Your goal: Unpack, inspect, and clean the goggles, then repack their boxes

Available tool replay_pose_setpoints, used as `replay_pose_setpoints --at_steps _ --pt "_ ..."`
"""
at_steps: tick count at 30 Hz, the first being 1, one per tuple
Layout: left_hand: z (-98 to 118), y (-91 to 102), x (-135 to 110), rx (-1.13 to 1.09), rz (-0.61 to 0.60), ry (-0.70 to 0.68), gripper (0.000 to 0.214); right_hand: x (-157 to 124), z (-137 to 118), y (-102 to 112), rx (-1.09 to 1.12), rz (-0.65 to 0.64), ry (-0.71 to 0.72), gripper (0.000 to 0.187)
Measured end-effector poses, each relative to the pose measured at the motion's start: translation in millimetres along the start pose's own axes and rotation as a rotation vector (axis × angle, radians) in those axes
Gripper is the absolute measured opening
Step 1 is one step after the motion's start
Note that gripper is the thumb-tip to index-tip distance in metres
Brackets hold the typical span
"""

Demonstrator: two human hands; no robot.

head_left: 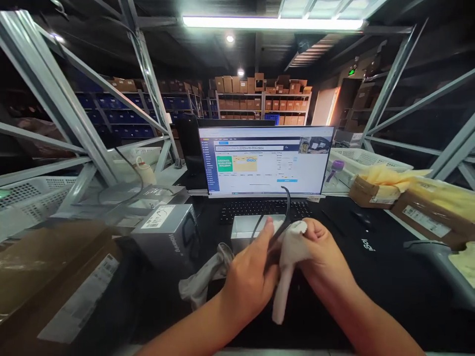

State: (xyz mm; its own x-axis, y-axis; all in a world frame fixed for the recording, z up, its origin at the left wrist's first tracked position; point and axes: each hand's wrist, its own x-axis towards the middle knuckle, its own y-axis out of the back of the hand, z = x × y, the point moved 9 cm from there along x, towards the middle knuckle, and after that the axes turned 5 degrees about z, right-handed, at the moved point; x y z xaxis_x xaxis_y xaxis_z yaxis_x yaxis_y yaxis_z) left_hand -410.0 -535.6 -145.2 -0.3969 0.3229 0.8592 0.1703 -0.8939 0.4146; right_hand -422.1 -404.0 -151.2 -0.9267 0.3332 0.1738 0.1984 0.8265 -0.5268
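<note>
My left hand (pixel 250 274) is closed around a pair of dark glasses (pixel 284 217), whose thin arm curves up in front of the keyboard. My right hand (pixel 321 247) is closed on a white cloth (pixel 289 267) pressed against the glasses; the cloth's tail hangs down between my wrists. A grey pouch (pixel 204 277) lies just left of my left hand. Behind my hands stands an open light grey box (pixel 247 230). The glasses' lenses are hidden by my fingers and the cloth.
A monitor (pixel 265 160) and keyboard (pixel 265 207) stand on a black mat (pixel 371 277). A grey product box (pixel 168 237) and brown cartons (pixel 48 277) sit left. Cartons with yellow padding (pixel 408 195), a scanner (pixel 434 254), a mouse (pixel 361 217) and white baskets (pixel 361 158) are right.
</note>
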Motion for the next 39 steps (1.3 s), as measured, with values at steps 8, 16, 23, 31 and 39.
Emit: replay_pose_setpoints --at_steps 8,16,23,31,39 --pt "-17 6.6 -1 -0.022 0.001 0.118 0.077 -10 3 -12 -0.337 -0.015 0.310 0.050" --pt "-7 2.6 -1 0.005 -0.028 0.034 0.076 2 -4 1 -0.348 -0.015 0.185 0.046" --pt "0 -2.9 2 0.044 -0.083 -0.080 0.080 20 -13 10 -0.065 -0.094 -0.026 0.057" --pt "-8 6.4 7 0.103 -0.052 -0.021 0.073 9 -3 -5 -0.274 -0.095 0.174 0.054" --pt "-7 8.3 8 0.081 -0.066 -0.020 0.071 -2 1 -9 -0.331 -0.060 0.243 0.050"
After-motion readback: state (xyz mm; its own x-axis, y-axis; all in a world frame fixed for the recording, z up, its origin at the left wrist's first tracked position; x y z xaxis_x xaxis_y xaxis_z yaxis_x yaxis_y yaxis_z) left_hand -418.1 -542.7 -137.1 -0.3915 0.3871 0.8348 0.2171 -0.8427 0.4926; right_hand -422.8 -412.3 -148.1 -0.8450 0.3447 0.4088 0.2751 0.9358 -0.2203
